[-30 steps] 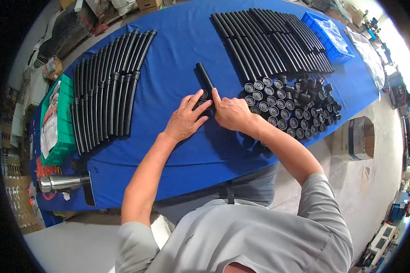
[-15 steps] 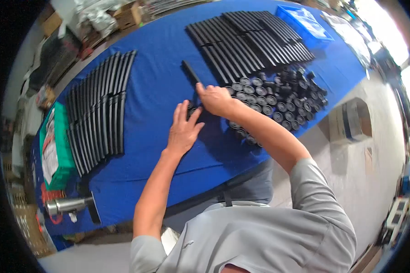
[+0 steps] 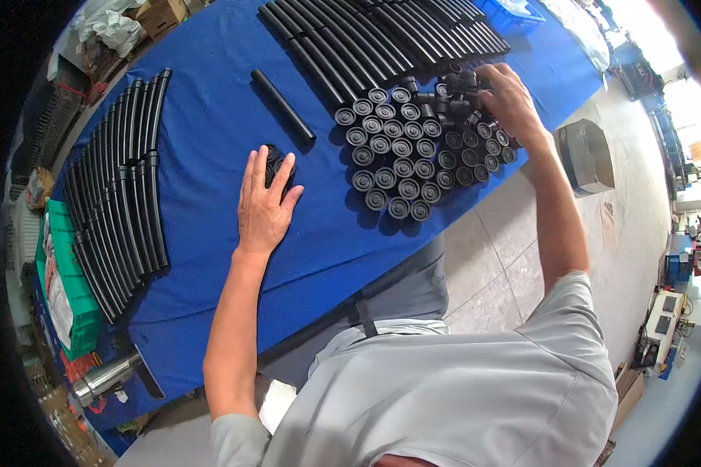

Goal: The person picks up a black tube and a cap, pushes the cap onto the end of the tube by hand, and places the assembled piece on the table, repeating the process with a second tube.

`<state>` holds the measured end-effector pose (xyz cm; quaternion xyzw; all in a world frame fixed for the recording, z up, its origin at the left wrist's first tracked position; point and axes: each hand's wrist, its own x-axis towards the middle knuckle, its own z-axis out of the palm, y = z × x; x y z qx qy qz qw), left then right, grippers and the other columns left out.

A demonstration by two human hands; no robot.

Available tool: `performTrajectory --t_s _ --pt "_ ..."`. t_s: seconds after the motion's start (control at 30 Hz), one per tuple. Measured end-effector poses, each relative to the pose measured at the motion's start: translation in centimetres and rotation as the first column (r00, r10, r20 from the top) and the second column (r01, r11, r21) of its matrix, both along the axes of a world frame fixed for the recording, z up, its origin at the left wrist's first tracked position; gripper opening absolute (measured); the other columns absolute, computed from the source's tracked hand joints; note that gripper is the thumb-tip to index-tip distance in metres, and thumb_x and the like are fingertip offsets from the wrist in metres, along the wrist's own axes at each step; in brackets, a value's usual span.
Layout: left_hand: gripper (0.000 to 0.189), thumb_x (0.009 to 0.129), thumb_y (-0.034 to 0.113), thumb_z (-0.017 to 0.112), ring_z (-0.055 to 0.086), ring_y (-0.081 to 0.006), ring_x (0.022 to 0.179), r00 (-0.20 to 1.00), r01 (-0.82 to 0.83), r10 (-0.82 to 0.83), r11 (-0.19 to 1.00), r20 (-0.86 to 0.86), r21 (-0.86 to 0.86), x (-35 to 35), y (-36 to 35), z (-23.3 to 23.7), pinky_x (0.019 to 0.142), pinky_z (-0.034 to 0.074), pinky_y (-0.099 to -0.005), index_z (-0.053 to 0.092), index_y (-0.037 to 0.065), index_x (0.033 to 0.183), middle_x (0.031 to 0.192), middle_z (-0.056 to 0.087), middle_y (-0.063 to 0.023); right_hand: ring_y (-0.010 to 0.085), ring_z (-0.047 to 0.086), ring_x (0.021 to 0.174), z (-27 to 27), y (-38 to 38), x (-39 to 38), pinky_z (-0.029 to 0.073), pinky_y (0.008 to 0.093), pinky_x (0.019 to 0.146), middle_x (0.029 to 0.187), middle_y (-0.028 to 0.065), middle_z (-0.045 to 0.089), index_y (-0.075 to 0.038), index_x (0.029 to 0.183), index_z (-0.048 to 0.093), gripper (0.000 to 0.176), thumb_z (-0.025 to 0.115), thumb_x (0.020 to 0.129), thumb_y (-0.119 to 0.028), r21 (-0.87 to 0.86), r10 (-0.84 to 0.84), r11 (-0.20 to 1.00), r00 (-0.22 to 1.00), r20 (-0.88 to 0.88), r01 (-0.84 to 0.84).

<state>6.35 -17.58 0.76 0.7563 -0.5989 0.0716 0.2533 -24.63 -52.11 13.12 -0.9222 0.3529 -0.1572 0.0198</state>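
Observation:
My left hand [image 3: 265,204] rests on the blue cloth, fingers spread, with a few black round caps [image 3: 275,162] under and between its fingertips. Above it lies a single black tube [image 3: 283,106], touched by neither hand. My right hand [image 3: 510,100] reaches to the upper right part of a cluster of black round caps [image 3: 401,147]; its fingers are bent among them, and what they hold, if anything, is hidden. Most caps stand with ringed faces up, while some near my right hand lie on their sides.
Rows of black tubes [image 3: 343,47] lie behind the caps, and more tubes [image 3: 121,187] at the left. A green bin [image 3: 82,300] and a metal cylinder [image 3: 105,379] are at the left edge. A blue bin [image 3: 514,19] stands at the back; a cardboard box [image 3: 588,159] is beyond the table.
My right hand has left the single tube and moved right to the cap cluster. My left hand stays by the small caps. The camera view has shifted.

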Motion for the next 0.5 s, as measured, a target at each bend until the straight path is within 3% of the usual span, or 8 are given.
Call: performTrajectory --t_s 0.17,0.2,0.33,0.5 --pt "0.053 0.097 0.038 0.069 0.042 -0.0442 0.144 1.000 -0.010 0.010 1.000 -0.011 0.027 0.1 0.1 0.2 0.116 0.041 -0.0516 0.060 0.022 0.147 0.160 0.040 -0.0205 0.0396 0.054 0.118 -3.1 -3.1 -2.8 0.047 0.0472 0.101 0.120 0.0181 0.057 -0.008 0.124 0.060 0.042 0.076 0.089 -0.024 0.025 0.074 0.997 0.992 -0.104 -0.072" --pt "0.053 0.097 0.037 0.070 0.043 -0.0438 0.143 1.000 -0.002 0.002 1.000 -0.010 0.017 0.1 0.1 0.2 0.116 0.041 -0.0520 0.060 0.021 0.146 0.160 0.040 -0.0202 0.0388 0.055 0.113 -3.5 -2.9 -2.4 0.047 0.0484 0.098 0.112 0.0174 0.056 -0.005 0.115 0.059 0.039 0.077 0.089 -0.027 0.016 0.058 0.998 0.993 -0.105 -0.057" --pt "0.052 0.097 0.036 0.070 0.043 -0.0435 0.142 0.999 -0.010 0.011 1.000 -0.038 0.027 -0.2 0.1 0.6 0.116 0.041 -0.0515 0.061 0.020 0.145 0.159 0.041 -0.0209 0.0381 0.055 0.108 -5.2 -3.6 -1.8 0.047 0.0481 0.094 0.108 0.0175 0.056 -0.001 0.105 0.057 0.038 0.077 0.089 -0.030 -0.058 0.040 0.997 0.991 -0.128 -0.048" --pt "0.051 0.097 0.035 0.070 0.044 -0.0435 0.141 1.000 0.006 -0.006 1.000 -0.026 0.002 0.0 0.1 0.3 0.115 0.042 -0.0510 0.061 0.019 0.145 0.159 0.041 -0.0213 0.0382 0.055 0.107 -5.2 -4.4 -2.2 0.047 0.0479 0.094 0.104 0.0179 0.058 -0.001 0.103 0.059 0.036 0.077 0.089 -0.029 -0.036 0.049 0.998 0.986 -0.159 -0.056"
